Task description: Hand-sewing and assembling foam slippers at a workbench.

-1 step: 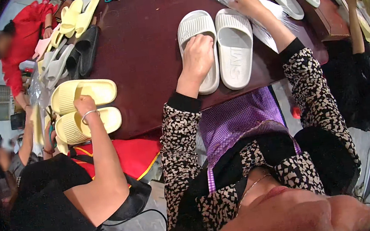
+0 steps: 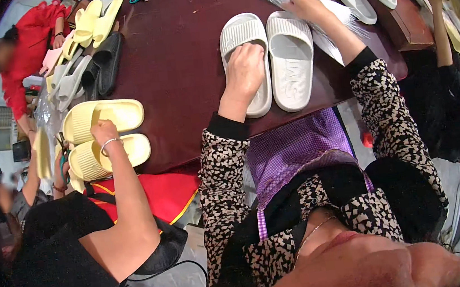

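Nothing much has shifted since the earlier frame: both hands stay put on the dark red table [image 2: 175, 64]. Two white slides lie side by side in front of the wearer. Her left hand [image 2: 244, 71] presses flat, fingers curled loosely, on the left white slide [image 2: 240, 34]; it grips nothing. Her right hand [image 2: 305, 5] rests past the right white slide [image 2: 291, 57], on a sheaf of clear plastic bags [image 2: 341, 20]; whether it pinches one cannot be told. Beside her, a co-worker's hand [image 2: 102, 129] touches one of two pale yellow slides [image 2: 119, 113].
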`<control>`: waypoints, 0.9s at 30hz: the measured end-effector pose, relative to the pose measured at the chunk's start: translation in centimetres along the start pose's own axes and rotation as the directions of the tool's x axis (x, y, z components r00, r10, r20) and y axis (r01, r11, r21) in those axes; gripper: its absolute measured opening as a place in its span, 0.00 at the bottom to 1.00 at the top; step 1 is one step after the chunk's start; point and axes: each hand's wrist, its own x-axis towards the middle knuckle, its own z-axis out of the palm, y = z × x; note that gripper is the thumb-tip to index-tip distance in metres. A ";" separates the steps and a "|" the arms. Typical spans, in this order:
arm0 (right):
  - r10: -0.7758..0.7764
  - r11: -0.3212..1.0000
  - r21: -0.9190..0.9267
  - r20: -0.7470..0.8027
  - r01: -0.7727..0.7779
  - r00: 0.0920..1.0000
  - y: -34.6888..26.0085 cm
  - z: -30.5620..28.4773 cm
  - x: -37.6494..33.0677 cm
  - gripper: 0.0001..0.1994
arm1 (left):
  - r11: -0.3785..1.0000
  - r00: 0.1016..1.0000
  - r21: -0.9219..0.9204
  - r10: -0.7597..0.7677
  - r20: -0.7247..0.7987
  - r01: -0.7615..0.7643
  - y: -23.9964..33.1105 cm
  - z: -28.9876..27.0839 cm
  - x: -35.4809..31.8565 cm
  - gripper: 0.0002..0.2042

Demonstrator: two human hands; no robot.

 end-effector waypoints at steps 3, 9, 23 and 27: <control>0.014 0.999 0.032 0.010 -0.014 1.000 -0.6 -0.6 -0.3 0.21 | 1.000 0.999 -0.027 0.012 -0.047 -0.013 -0.1 0.0 0.4 0.01; -0.089 0.981 0.128 -0.365 0.145 0.927 1.9 -2.9 -0.1 0.21 | 1.000 0.999 -0.021 0.012 -0.031 -0.012 -0.2 0.0 0.9 0.01; 0.085 0.953 0.276 0.155 -0.126 0.984 3.2 -1.1 -0.1 0.18 | 0.999 0.999 -0.035 0.011 -0.052 -0.013 -0.6 0.4 0.7 0.02; -0.012 0.892 0.450 0.128 -0.048 0.992 1.8 -1.0 0.4 0.14 | 1.000 0.998 -0.022 0.017 -0.061 -0.018 -0.7 0.0 0.4 0.02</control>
